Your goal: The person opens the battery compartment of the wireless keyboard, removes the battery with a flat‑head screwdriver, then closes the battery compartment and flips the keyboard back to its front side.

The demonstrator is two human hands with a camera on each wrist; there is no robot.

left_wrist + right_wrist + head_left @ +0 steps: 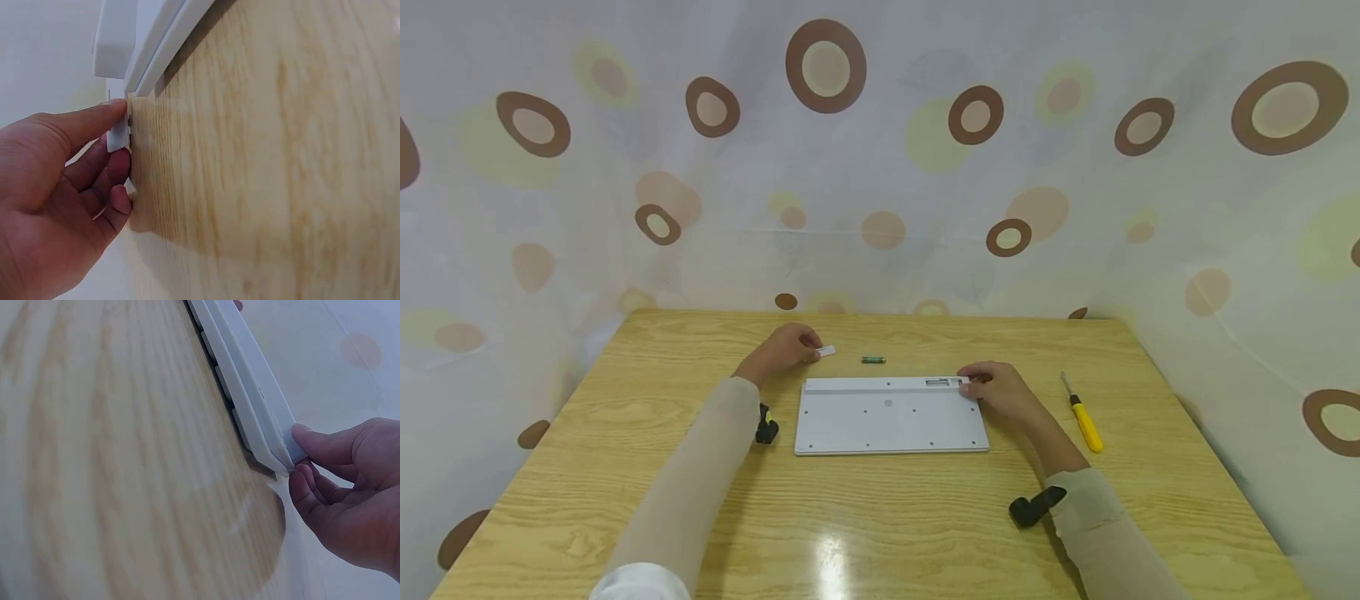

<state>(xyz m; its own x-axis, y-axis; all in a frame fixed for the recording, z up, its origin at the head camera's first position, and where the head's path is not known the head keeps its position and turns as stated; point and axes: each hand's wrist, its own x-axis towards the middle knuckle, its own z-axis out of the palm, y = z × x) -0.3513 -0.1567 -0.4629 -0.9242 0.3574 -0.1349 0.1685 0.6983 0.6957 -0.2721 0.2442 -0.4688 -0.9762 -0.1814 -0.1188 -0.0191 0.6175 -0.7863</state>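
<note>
A white keyboard [891, 427] lies upside down on the table, its screw-dotted back facing up. Near its far right corner, a battery compartment [937, 382] is uncovered. My right hand [1003, 392] holds that corner, thumb on top and fingers curled beneath the edge in the right wrist view. Beyond the far left corner, my left hand [785, 348] pinches a small white battery cover [826, 351] between thumb and fingers. The left wrist view shows this cover [117, 139] close to the tabletop. Behind the keyboard rests a green battery [873, 360].
A screwdriver [1086, 427] with a yellow handle lies to the right of my right hand. The wooden table [850, 517] ends at a patterned cloth [880, 167] hanging at its back and sides. Black wrist cameras stick out from both sleeves.
</note>
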